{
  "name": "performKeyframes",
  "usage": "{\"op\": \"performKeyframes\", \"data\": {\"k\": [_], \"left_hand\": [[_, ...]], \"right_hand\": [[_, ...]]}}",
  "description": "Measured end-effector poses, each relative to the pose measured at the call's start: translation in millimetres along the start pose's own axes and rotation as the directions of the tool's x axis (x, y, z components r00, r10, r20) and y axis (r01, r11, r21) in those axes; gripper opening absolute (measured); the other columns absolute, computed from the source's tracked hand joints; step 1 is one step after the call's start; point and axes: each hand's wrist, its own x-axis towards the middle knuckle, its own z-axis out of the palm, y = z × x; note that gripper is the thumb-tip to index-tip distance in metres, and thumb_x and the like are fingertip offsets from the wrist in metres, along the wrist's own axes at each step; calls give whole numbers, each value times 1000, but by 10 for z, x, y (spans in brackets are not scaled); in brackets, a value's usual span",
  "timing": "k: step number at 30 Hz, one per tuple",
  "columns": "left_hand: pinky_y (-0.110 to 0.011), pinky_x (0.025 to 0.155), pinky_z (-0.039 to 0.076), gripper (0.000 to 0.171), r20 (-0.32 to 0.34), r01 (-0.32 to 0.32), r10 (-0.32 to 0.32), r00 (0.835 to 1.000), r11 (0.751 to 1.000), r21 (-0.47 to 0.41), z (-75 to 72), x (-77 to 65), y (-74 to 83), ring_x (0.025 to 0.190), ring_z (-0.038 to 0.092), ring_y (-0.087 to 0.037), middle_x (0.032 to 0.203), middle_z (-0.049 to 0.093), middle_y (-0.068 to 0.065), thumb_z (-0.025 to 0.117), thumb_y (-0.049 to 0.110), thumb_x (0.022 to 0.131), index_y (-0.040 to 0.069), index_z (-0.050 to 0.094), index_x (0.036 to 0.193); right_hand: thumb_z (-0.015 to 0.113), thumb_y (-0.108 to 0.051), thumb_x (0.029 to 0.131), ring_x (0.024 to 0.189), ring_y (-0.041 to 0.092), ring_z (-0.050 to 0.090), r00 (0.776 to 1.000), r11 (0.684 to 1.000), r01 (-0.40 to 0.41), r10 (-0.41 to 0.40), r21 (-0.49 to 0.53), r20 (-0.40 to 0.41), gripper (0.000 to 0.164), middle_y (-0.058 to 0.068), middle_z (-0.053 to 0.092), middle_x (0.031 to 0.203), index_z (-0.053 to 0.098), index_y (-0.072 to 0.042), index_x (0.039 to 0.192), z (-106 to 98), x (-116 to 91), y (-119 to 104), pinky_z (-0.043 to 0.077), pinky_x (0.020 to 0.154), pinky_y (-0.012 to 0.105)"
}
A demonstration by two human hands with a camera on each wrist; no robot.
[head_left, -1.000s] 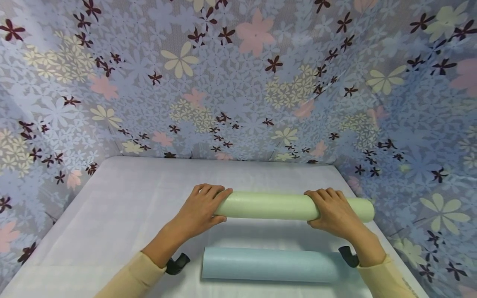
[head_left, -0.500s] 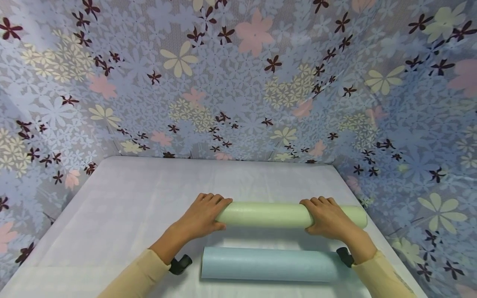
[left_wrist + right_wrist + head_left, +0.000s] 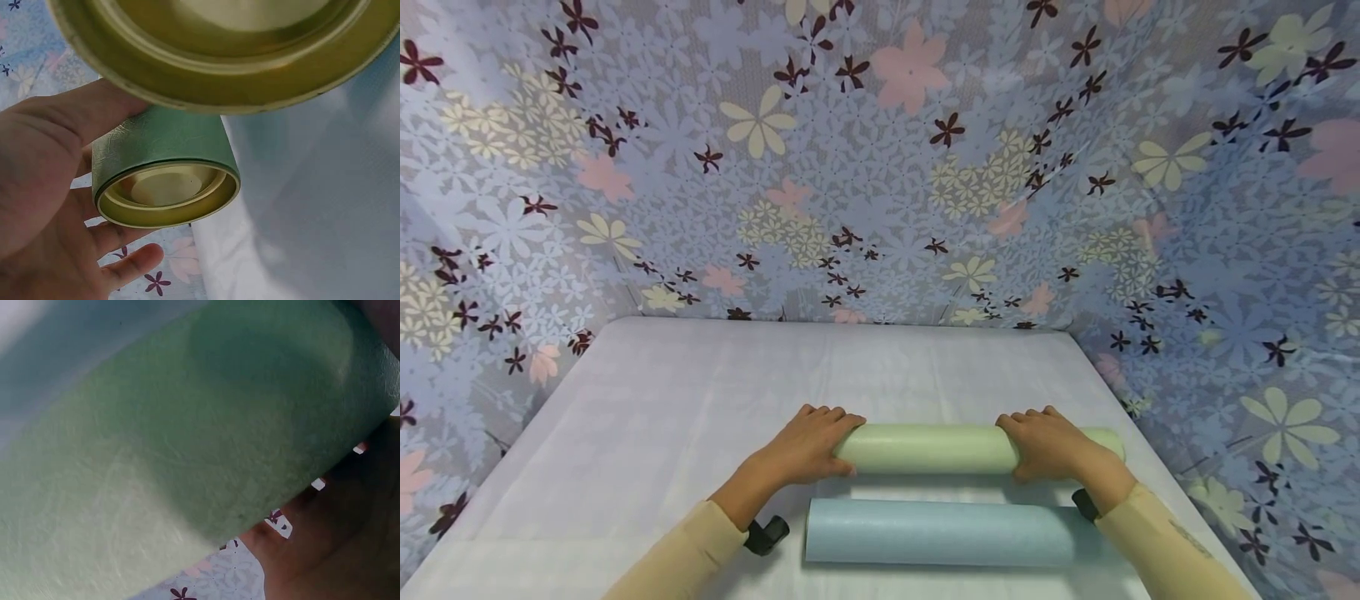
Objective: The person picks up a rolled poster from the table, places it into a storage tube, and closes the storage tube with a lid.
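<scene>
A pale green tube (image 3: pixel 932 448) lies crosswise in both hands, close above the table or on it; I cannot tell which. My left hand (image 3: pixel 808 446) grips its left end, thumb on the near side. Farther right, my right hand (image 3: pixel 1047 446) grips the same tube, its end sticking out past the hand. In the left wrist view the green tube's gold metal end (image 3: pixel 165 187) faces the camera between thumb and fingers. The tube's green side (image 3: pixel 156 462) fills most of the right wrist view. Parallel and nearer to me, a light blue tube (image 3: pixel 940 533) lies on the table.
A white cloth covers the table (image 3: pixel 700 375). Flowered fabric (image 3: pixel 880 167) hangs behind it and at both sides. Black wrist mounts (image 3: pixel 767 535) sit under the forearms. In the left wrist view, a large gold metal end (image 3: pixel 250 69) looms in the foreground.
Both hands have brought the green tube toward me and slightly left, so it now lies closer to the blue tube. The blue tube has stayed in place.
</scene>
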Motion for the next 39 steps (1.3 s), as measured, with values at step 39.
{"op": "performKeyframes", "data": {"k": [39], "left_hand": [[-45, 90, 41, 69, 22, -1, 0, 1000, 1000, 17, 122, -60, -28, 103, 55, -21, 118, 60, -2, 74, 47, 76, 17, 50, 133]], "right_hand": [[86, -37, 55, 88, 24, 60, 995, 999, 14, -17, 32, 101, 68, 1, 64, 96, 56, -13, 111, 117, 45, -31, 41, 77, 47]]}}
